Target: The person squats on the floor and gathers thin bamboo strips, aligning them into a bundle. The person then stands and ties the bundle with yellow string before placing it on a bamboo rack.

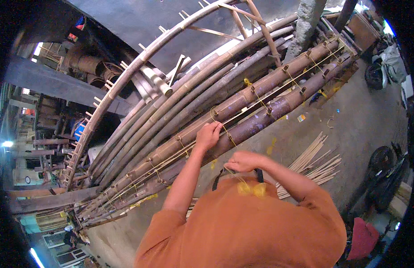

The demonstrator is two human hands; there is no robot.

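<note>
Two long brown bamboo poles (256,94) lie side by side on a slant, with short wooden pegs (269,111) standing along them. Thin pale strips (237,117) run lengthwise between the poles, crossed by yellow string (231,138). My left hand (209,135) is closed at the far pole, pinching the string where it meets the strips; its fingertips are partly hidden. Nearer my body, my right hand (242,161) makes a fist around the string. From that fist the string hangs to a blurred yellow bundle (251,189) in front of my orange shirt.
Several more bamboo poles (207,73) are stacked beyond the work, under a curved pegged pole (140,60). A spread pile of thin sticks (312,163) lies on the floor at right. A rough concrete post (305,29) stands at the back. Dark motorbike parts (379,172) are far right.
</note>
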